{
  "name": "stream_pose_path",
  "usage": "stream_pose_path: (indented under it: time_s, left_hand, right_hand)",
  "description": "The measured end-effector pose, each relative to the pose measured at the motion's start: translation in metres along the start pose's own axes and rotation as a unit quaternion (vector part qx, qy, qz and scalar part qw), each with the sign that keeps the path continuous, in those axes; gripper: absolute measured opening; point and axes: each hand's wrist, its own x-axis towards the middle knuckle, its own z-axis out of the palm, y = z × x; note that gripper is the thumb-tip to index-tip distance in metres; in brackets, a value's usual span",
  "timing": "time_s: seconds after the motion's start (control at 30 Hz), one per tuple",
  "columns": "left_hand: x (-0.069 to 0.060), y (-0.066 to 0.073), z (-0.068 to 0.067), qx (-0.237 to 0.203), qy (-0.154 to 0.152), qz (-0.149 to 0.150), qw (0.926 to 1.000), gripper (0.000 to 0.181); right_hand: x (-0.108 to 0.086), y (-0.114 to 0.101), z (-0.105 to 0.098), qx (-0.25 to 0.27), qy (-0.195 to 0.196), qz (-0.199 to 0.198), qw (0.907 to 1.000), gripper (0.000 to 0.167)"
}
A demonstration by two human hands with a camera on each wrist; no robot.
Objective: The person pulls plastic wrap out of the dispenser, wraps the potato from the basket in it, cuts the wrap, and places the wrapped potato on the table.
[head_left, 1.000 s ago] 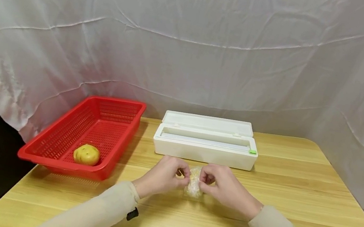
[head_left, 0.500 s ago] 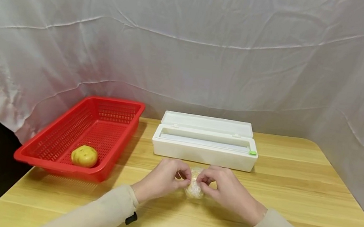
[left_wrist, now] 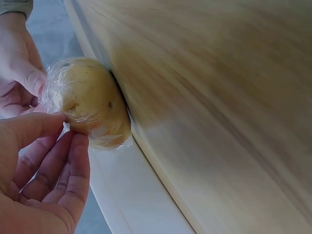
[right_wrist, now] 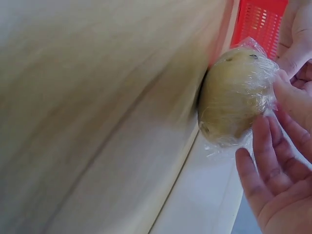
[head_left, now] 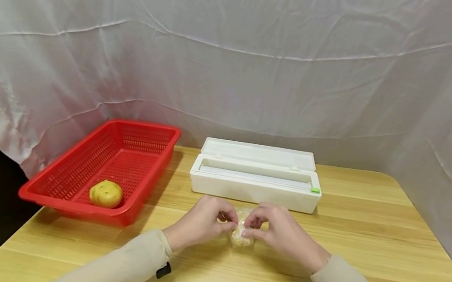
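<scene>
A potato (left_wrist: 95,97) wrapped in clear plastic wrap (right_wrist: 267,87) rests on the table in front of the white box, partly hidden between the hands in the head view. My left hand (head_left: 208,220) is at its left side, and in the left wrist view thumb and index finger pinch the wrap against the potato. From the right, my right hand (head_left: 278,230) holds gathered wrap at the potato's top between thumb and fingers. Its other fingers (right_wrist: 265,146) spread loosely beside the potato.
Behind the hands stands a long white cling film box (head_left: 254,194), lid up, with a green slider (head_left: 315,190) at its right end. At the left, a red basket (head_left: 147,182) holds a bare potato (head_left: 106,194). A grey curtain (head_left: 235,87) hangs behind the wooden table (head_left: 373,225).
My right fingertips have moved slightly left over the wrapped potato, and its thumb and fingers now stand a little further apart. My left hand has barely moved.
</scene>
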Motion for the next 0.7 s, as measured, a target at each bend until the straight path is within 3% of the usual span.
stream_pose_path:
  time_s: [0.23,0.5,0.7]
  left_hand:
    - [-0.0002,0.0000,-0.0017,-0.007,0.000,-0.006,1.0000,0.011]
    - [0.0009,0.0008,-0.0019,-0.014,0.005,-0.011,0.9998,0.011]
    - [0.0003,-0.0006,-0.0035,0.030,-0.023,0.010,0.9992,0.010]
  right_hand:
    - [0.0044,0.0009,-0.0008,-0.010,0.008,0.003,0.9999,0.016]
    - [0.0081,0.0007,-0.0030,-0.002,0.006,0.008,0.9999,0.014]
    - [0.0072,0.0039,-0.0015,0.018,0.008,0.027,0.9994,0.015]
